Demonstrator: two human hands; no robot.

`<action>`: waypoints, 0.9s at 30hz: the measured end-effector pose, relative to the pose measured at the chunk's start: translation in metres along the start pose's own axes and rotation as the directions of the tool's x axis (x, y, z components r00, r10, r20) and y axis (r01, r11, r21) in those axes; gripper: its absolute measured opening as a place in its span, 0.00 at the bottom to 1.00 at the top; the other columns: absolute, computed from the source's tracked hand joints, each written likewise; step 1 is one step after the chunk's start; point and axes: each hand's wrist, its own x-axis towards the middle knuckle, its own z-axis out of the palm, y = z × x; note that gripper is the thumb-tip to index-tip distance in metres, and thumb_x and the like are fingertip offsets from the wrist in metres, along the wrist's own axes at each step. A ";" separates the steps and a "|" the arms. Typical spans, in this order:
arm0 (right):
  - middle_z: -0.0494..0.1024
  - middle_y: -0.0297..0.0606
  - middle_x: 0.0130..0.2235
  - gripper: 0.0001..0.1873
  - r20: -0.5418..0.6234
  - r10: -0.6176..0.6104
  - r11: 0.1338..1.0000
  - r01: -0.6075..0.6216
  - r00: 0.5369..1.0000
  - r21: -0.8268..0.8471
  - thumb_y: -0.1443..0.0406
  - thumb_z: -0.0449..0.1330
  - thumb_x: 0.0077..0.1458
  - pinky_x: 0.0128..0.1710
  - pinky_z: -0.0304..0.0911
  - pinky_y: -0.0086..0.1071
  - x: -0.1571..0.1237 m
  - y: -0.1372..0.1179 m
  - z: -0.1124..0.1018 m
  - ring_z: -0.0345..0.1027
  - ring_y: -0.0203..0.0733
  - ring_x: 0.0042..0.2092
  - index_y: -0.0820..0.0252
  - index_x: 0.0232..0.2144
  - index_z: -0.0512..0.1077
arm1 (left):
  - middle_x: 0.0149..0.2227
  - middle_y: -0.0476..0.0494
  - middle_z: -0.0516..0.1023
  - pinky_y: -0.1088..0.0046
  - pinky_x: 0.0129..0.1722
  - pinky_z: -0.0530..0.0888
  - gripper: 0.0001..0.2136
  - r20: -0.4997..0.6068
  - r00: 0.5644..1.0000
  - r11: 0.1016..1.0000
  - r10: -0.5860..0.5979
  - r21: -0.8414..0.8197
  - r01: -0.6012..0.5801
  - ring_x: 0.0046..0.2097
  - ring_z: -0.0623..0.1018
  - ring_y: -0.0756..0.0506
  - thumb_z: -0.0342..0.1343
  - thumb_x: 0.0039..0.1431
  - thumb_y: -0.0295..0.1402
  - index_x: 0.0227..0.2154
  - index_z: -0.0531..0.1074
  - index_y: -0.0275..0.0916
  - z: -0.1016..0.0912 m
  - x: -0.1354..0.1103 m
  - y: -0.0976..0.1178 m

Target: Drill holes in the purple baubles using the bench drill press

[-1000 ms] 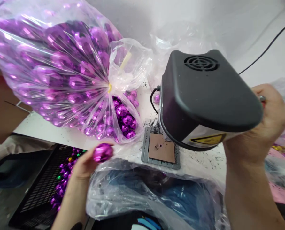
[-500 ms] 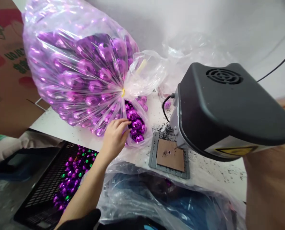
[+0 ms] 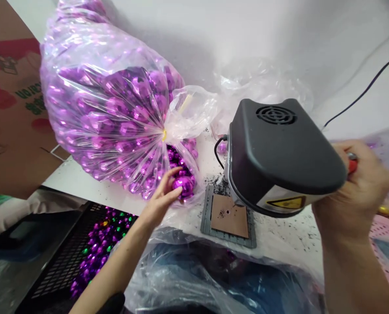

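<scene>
white tabletop [image 3: 83, 187] is running along under a pale wall, with black specks [image 3: 292, 233] lying scattered around the machine [image 3: 279, 148]. a cardboard box [image 3: 11, 122] is leaning in at far left, and a black cable [image 3: 361, 93] is trailing off to the upper right.

left hand [image 3: 158, 203] is reaching to the loose heap of balls [image 3: 178, 159] under clear film, just beside the big tied bag [image 3: 109, 113]. thumb and fingertips are curling round one purple ball [image 3: 183, 185] and pinching it at the near edge of the heap. i cannot tell whether the heap is sitting in the same bag or a separate one.

right hand [image 3: 358, 192] is closing in a fist on a red-tipped handle [image 3: 352, 165] at the machine's right side. the housing is hiding most of the handle.

state of the work, judging from how things are lying:
- the brown pad [image 3: 229, 216] in its grey frame under the machine head is sitting bare, no ball on it.
- the black crate [image 3: 60, 270] below the table edge is holding only a shallow scatter of purple and green crate balls [image 3: 96, 248], with much of its mesh floor showing.
- the big tied bag is bulging full, and the heap is looking well stocked, so most of the stock is appearing unhandled.

clear plastic sheeting [image 3: 197, 279] is covering something blue at the near edge.
</scene>
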 end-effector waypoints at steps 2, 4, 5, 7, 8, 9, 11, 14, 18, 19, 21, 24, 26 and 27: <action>0.62 0.26 0.24 0.12 -0.006 0.008 0.999 -0.007 1.000 0.040 0.58 0.60 0.57 0.32 0.52 0.30 0.002 -0.004 0.000 0.53 0.28 0.28 0.59 0.27 0.68 | 0.49 0.39 0.78 0.71 0.35 0.75 0.28 0.167 0.970 0.913 -0.176 -0.341 0.224 0.42 0.82 0.42 0.64 0.60 0.45 0.61 0.65 0.47 0.018 -0.013 -0.024; 0.62 0.26 0.23 0.12 0.004 -0.003 0.999 0.003 1.000 0.052 0.58 0.60 0.57 0.30 0.49 0.29 0.003 -0.008 0.000 0.53 0.27 0.27 0.60 0.26 0.67 | 0.47 0.40 0.79 0.73 0.35 0.76 0.27 0.230 0.937 0.783 -0.264 -0.516 0.347 0.42 0.83 0.43 0.66 0.58 0.45 0.57 0.69 0.44 0.036 -0.020 -0.048; 0.62 0.25 0.23 0.13 0.012 -0.009 0.999 0.008 1.000 0.052 0.59 0.59 0.57 0.30 0.48 0.29 0.004 -0.010 0.000 0.52 0.27 0.27 0.60 0.26 0.67 | 0.45 0.41 0.80 0.73 0.35 0.76 0.26 0.238 0.927 0.747 -0.290 -0.549 0.375 0.41 0.83 0.43 0.68 0.56 0.44 0.55 0.70 0.43 0.043 -0.021 -0.058; 0.61 0.25 0.23 0.13 0.033 -0.015 0.998 0.013 0.999 0.057 0.59 0.58 0.58 0.29 0.47 0.29 0.005 -0.013 0.000 0.52 0.26 0.26 0.60 0.25 0.66 | 0.42 0.44 0.80 0.73 0.34 0.77 0.25 0.245 0.917 0.738 -0.313 -0.544 0.398 0.38 0.84 0.44 0.71 0.54 0.41 0.52 0.72 0.42 0.055 -0.021 -0.072; 0.60 0.25 0.22 0.14 0.040 -0.017 0.998 0.015 0.999 0.056 0.59 0.58 0.58 0.28 0.47 0.29 0.005 -0.014 0.000 0.51 0.26 0.26 0.60 0.25 0.65 | 0.40 0.44 0.80 0.73 0.33 0.77 0.24 0.250 0.916 0.750 -0.315 -0.525 0.401 0.36 0.83 0.44 0.71 0.53 0.42 0.50 0.73 0.40 0.060 -0.021 -0.076; 0.60 0.25 0.22 0.14 0.045 -0.017 0.998 0.015 0.999 0.054 0.59 0.58 0.59 0.28 0.47 0.29 0.005 -0.015 0.000 0.51 0.26 0.26 0.60 0.24 0.64 | 0.38 0.44 0.80 0.74 0.30 0.76 0.23 0.253 0.913 0.761 -0.319 -0.506 0.406 0.34 0.83 0.45 0.71 0.53 0.44 0.47 0.74 0.38 0.063 -0.019 -0.078; 0.60 0.24 0.21 0.15 0.048 -0.020 0.999 0.018 0.999 0.051 0.58 0.58 0.59 0.28 0.47 0.28 0.005 -0.016 0.000 0.51 0.26 0.25 0.60 0.25 0.64 | 0.35 0.41 0.81 0.77 0.27 0.74 0.25 0.238 0.913 0.769 -0.330 -0.494 0.407 0.31 0.81 0.48 0.69 0.53 0.50 0.42 0.76 0.34 0.067 -0.015 -0.079; 0.60 0.24 0.21 0.15 0.047 -0.025 0.998 0.022 0.999 0.059 0.58 0.58 0.60 0.28 0.47 0.28 0.004 -0.017 0.000 0.51 0.26 0.25 0.59 0.25 0.64 | 0.35 0.41 0.81 0.80 0.26 0.72 0.24 0.224 0.912 0.763 -0.343 -0.501 0.409 0.30 0.78 0.51 0.73 0.49 0.47 0.40 0.77 0.32 0.069 -0.007 -0.078; 0.59 0.24 0.21 0.15 0.033 -0.048 0.997 0.045 0.998 0.068 0.59 0.58 0.60 0.28 0.47 0.28 0.005 -0.017 0.000 0.51 0.26 0.25 0.60 0.25 0.64 | 0.41 0.41 0.81 0.72 0.34 0.78 0.26 0.232 0.915 0.804 -0.332 -0.437 0.402 0.35 0.82 0.47 0.76 0.45 0.40 0.46 0.75 0.36 0.071 0.002 -0.077; 0.59 0.24 0.21 0.15 0.031 -0.052 0.996 0.049 0.998 0.070 0.59 0.58 0.60 0.28 0.46 0.28 0.005 -0.018 0.000 0.50 0.26 0.25 0.60 0.25 0.63 | 0.43 0.40 0.81 0.70 0.37 0.79 0.26 0.216 0.923 0.832 -0.320 -0.403 0.383 0.38 0.82 0.45 0.75 0.46 0.40 0.47 0.75 0.36 0.072 0.003 -0.077; 0.59 0.24 0.21 0.15 0.032 -0.055 0.996 0.052 0.998 0.069 0.59 0.58 0.60 0.28 0.46 0.28 0.005 -0.019 0.001 0.50 0.25 0.25 0.60 0.25 0.63 | 0.45 0.39 0.81 0.67 0.40 0.79 0.27 0.166 0.945 0.895 -0.282 -0.309 0.321 0.43 0.82 0.42 0.73 0.49 0.43 0.49 0.75 0.37 0.075 0.005 -0.077; 0.59 0.25 0.21 0.15 0.029 -0.058 0.996 0.055 0.998 0.067 0.60 0.58 0.60 0.28 0.46 0.28 0.005 -0.020 0.001 0.50 0.25 0.26 0.61 0.25 0.63 | 0.45 0.39 0.82 0.66 0.45 0.77 0.25 0.077 0.982 0.973 -0.175 -0.139 0.184 0.47 0.80 0.41 0.70 0.51 0.44 0.48 0.76 0.37 0.080 0.005 -0.082; 0.59 0.25 0.22 0.14 0.026 -0.062 0.995 0.060 0.998 0.077 0.60 0.58 0.60 0.29 0.46 0.28 0.005 -0.019 0.001 0.50 0.25 0.26 0.61 0.25 0.63 | 0.45 0.41 0.83 0.64 0.49 0.76 0.22 0.028 0.995 0.995 -0.097 -0.001 0.097 0.46 0.80 0.41 0.70 0.51 0.42 0.47 0.77 0.37 0.084 0.007 -0.089; 0.59 0.25 0.22 0.14 0.026 -0.063 0.995 0.061 0.998 0.085 0.61 0.58 0.60 0.29 0.46 0.28 0.005 -0.019 0.001 0.50 0.25 0.26 0.61 0.25 0.63 | 0.44 0.41 0.83 0.62 0.51 0.75 0.21 0.009 0.998 0.995 -0.062 0.074 0.061 0.46 0.80 0.41 0.70 0.51 0.41 0.47 0.77 0.38 0.086 0.008 -0.093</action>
